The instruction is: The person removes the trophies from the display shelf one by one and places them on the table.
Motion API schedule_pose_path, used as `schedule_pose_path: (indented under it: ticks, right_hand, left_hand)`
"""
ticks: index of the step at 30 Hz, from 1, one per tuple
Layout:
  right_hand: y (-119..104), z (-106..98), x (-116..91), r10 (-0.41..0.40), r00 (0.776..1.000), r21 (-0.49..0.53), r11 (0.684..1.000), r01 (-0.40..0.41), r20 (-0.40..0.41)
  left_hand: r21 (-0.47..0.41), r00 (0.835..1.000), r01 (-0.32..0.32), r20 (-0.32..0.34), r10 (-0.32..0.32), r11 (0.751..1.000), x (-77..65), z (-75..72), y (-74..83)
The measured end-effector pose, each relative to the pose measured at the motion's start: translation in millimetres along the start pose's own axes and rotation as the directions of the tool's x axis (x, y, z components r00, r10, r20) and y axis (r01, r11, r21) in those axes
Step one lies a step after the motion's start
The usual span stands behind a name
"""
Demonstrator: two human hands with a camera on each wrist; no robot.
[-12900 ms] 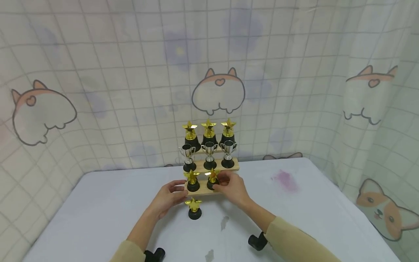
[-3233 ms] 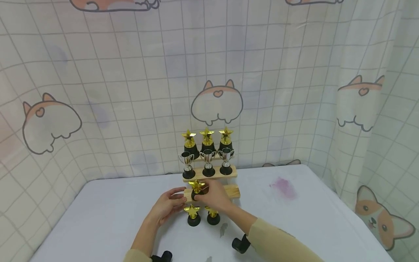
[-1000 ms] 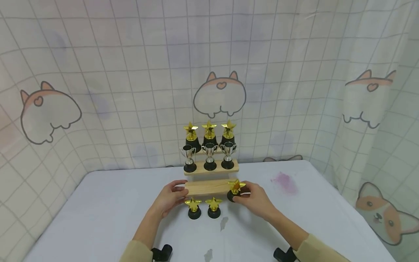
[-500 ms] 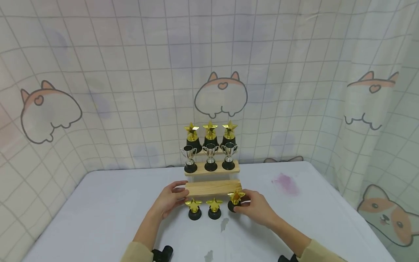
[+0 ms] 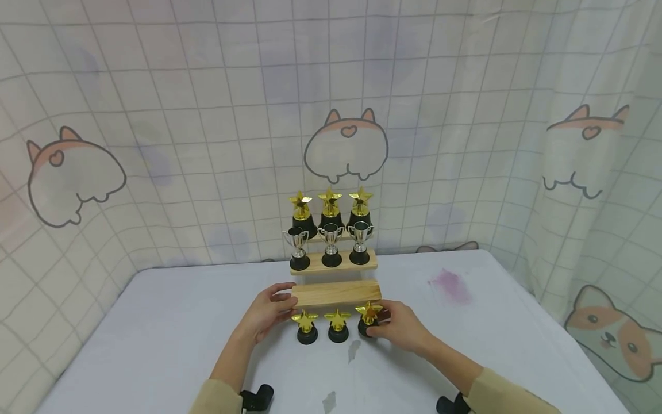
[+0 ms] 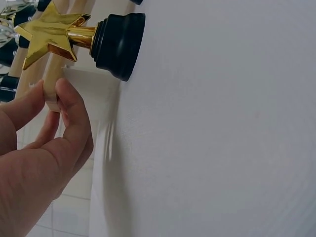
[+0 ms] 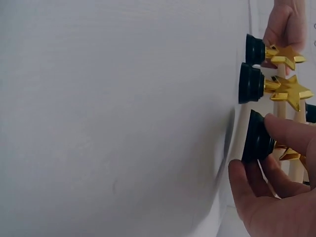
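Note:
My left hand [image 5: 265, 315] pinches the left end of a bare wooden shelf board [image 5: 336, 294], thumb on one face and fingers on the other, as the left wrist view shows. With my right hand [image 5: 402, 326] I hold a gold star trophy [image 5: 368, 312] by its black base, just in front of the board's right end. In the right wrist view its base [image 7: 257, 138] looks slightly tilted; whether it touches the table I cannot tell. Left of it, a second star trophy [image 5: 338, 326] and a third star trophy [image 5: 307, 328] stand upright on the table.
Behind the board, silver cup trophies [image 5: 331, 244] stand on a middle wooden shelf [image 5: 345, 262]. Taller gold star trophies [image 5: 330, 208] stand higher up at the back. A white cloth covers the table [image 5: 170, 333]; a patterned curtain [image 5: 207, 144] hangs behind it.
Earlier, two star trophies stood on the front board and one on the table. My right hand has since carried the last one off the board, rightward and down beside the others. My left hand stays put.

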State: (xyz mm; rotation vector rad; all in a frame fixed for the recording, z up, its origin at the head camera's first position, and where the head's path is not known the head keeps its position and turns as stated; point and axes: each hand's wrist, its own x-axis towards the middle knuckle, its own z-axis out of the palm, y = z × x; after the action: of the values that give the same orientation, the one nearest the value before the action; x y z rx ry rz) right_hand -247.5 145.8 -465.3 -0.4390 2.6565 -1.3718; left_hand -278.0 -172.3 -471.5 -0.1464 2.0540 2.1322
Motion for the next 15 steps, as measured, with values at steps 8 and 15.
schedule_pose_path:
  ticks: [8,15]
  right_hand:
    - [-0.1,5.1,6.8,0.01,1.0,-0.058,0.998,-0.011,-0.017]
    - [1.1,8.2,8.2,0.035,0.999,-0.081,0.996,-0.036,-0.01]
  left_hand:
    - [-0.02,1.0,0.012,-0.015,-0.012,1.0,4.4,-1.0,-1.2]
    - [-0.006,1.0,0.021,-0.018,-0.022,1.0,5.7,0.0,-4.3]
